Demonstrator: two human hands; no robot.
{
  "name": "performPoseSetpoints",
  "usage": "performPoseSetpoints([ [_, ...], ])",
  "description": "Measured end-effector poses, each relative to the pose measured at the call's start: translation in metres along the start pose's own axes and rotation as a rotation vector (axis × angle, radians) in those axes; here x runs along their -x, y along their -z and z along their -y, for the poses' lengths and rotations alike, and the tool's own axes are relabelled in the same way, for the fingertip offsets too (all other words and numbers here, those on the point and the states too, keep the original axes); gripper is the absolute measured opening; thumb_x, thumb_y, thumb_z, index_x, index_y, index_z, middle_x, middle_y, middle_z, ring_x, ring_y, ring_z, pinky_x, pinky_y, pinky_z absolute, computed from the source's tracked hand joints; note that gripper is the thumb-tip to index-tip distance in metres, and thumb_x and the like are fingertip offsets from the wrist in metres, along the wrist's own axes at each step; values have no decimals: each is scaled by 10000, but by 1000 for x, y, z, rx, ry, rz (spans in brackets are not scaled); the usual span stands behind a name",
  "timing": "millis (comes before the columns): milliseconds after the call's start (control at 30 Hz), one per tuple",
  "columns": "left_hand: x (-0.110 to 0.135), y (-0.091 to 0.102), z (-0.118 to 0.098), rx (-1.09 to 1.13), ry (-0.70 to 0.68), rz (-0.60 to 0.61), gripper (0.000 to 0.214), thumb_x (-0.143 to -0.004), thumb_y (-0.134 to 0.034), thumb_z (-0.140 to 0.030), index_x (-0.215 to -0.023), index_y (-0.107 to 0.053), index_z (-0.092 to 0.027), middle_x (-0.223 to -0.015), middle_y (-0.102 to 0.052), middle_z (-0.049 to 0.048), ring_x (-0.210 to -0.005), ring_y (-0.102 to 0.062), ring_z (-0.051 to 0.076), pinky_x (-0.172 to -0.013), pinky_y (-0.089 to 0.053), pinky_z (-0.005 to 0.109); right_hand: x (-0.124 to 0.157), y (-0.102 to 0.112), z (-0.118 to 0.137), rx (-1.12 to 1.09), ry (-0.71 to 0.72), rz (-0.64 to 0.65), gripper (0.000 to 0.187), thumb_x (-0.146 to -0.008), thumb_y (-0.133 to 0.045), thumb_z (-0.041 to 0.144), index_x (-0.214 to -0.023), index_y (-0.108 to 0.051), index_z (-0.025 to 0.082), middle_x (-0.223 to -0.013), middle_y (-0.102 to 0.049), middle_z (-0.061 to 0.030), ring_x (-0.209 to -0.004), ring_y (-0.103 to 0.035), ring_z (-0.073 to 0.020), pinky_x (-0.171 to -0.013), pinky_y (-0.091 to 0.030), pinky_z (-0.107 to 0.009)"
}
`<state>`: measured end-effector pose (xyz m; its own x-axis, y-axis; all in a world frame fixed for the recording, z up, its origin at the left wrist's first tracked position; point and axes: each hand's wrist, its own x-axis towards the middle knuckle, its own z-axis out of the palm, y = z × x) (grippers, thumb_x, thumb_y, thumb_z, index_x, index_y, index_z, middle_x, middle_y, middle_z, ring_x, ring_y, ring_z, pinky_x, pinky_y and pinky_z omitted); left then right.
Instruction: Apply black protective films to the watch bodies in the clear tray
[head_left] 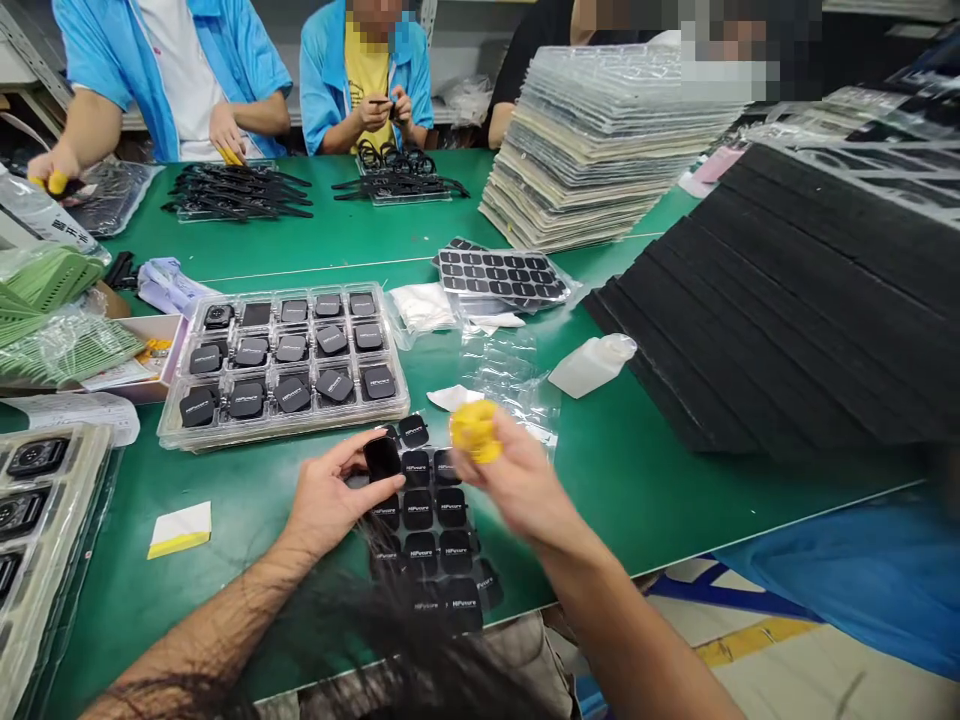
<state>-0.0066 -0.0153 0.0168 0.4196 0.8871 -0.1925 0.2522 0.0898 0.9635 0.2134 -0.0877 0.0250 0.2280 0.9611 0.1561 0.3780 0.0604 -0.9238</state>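
Note:
My left hand (330,495) pinches a small black square piece (382,458) between thumb and fingers. It hovers over a sheet of black square labelled pads (435,530) lying near the table's front edge. My right hand (517,480) is closed, with yellow covers on its fingertips (475,430), just right of the black piece. Whether anything is in the right hand is hidden by blur. A clear tray (285,365) of black square parts stands just beyond both hands.
A white bottle (592,365) lies to the right, beside stacked black foam sheets (787,300). A tall stack of clear trays (600,150) stands at the back. Other trays (37,520) sit at left. Three people work across the green table (675,470).

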Motion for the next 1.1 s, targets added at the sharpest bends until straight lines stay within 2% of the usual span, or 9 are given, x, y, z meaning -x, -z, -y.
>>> performPoseSetpoints([
  [133,-1,0,0,16,-14,0,585,-725,-896,-333,-1281,-777,-194,-962,-872,35,-945,-826,256,-966,-671,414,19,51,-23,460,-239,-127,204,-965,-623,465,-821,-613,321,-785,-644,-75,-679,-654,-309,-559,-512,-428],
  [233,-2,1,1,14,-35,10,607,-743,-885,-332,-1318,-751,-191,-916,-864,28,-896,-820,242,-949,-662,409,19,60,-36,821,-266,-194,177,-926,-613,331,-753,-643,315,-910,-674,-156,-770,-693,-367,-581,-485,-465],
  [300,-2,1,1,16,-39,17,596,-744,-890,-341,-1303,-751,-188,-914,-864,34,-882,-817,240,-937,-659,406,6,55,-37,889,-217,-170,187,-981,-557,328,-898,-723,306,-1088,-720,-174,-877,-728,-364,-669,-540,-482],
  [400,-1,1,1,21,-39,26,558,-743,-894,-329,-1266,-765,-184,-925,-863,40,-895,-816,241,-921,-661,392,-28,44,-34,794,-129,-62,224,-1012,-592,380,-1086,-759,251,-1223,-736,-190,-1111,-713,-385,-916,-589,-527],
  [567,0,1,1,50,-39,42,568,-734,-892,-282,-1278,-778,-162,-996,-869,60,-944,-818,247,-958,-660,386,-65,36,-11,629,187,-51,151,-950,-705,347,-822,-691,268,-1275,-757,-161,-1230,-671,-389,-1072,-535,-602],
  [733,-4,0,8,61,-34,31,572,-711,-910,-281,-1264,-791,-192,-1004,-868,56,-951,-822,270,-950,-668,404,-54,10,8,363,652,347,76,-991,-707,271,-914,-710,267,-1080,-833,-63,-1079,-746,-286,-933,-555,-486],
  [833,-4,1,10,36,-20,17,561,-697,-908,-259,-1247,-806,-221,-996,-866,35,-913,-817,258,-889,-672,375,-47,-10,3,411,811,399,183,-1029,-602,160,-1048,-764,244,-1087,-815,-73,-974,-716,-245,-828,-536,-429],
  [967,-3,2,9,-73,-53,20,551,-679,-864,-171,-1228,-830,-207,-938,-863,20,-836,-800,228,-837,-649,333,-45,-21,-6,408,863,344,190,-1048,-600,149,-1060,-775,221,-1080,-771,-93,-945,-652,-236,-819,-528,-419],
  [1100,-2,1,11,-86,-78,-22,494,-723,-885,-262,-1210,-833,-202,-1103,-875,55,-977,-818,265,-965,-648,394,-50,-19,-10,310,707,296,124,-1050,-658,216,-1007,-774,217,-897,-699,-61,-838,-592,-219,-734,-527,-377],
])
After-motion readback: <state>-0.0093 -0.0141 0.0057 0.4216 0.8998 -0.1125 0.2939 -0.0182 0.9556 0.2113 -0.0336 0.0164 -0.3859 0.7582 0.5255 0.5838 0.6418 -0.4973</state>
